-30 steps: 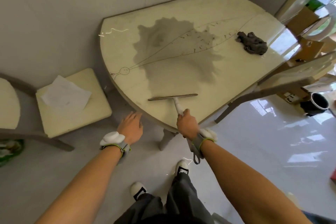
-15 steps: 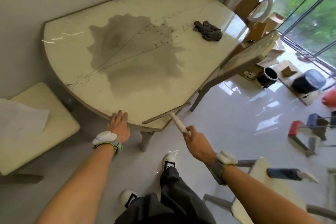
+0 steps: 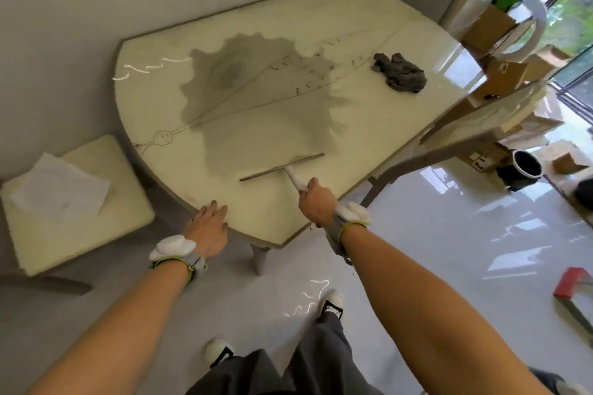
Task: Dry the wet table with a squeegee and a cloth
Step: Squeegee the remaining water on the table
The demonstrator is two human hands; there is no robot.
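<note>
R hand (image 3: 317, 206) grips squeegee (image 3: 282, 167)

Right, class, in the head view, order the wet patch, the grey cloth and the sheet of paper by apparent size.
1. wet patch
2. sheet of paper, though nearness to the camera may flatter it
3. grey cloth

Bench (image 3: 337, 16): pale cream, marked with a thin dark line drawing. Wet patch (image 3: 256, 106) at centre: dull grey (darkest toward 11 o'clock). Cloth (image 3: 401, 74) at 2 o'clock: charcoal grey. Squeegee (image 3: 282, 167) at 6 o'clock: white handle, grey-brown blade.
</note>
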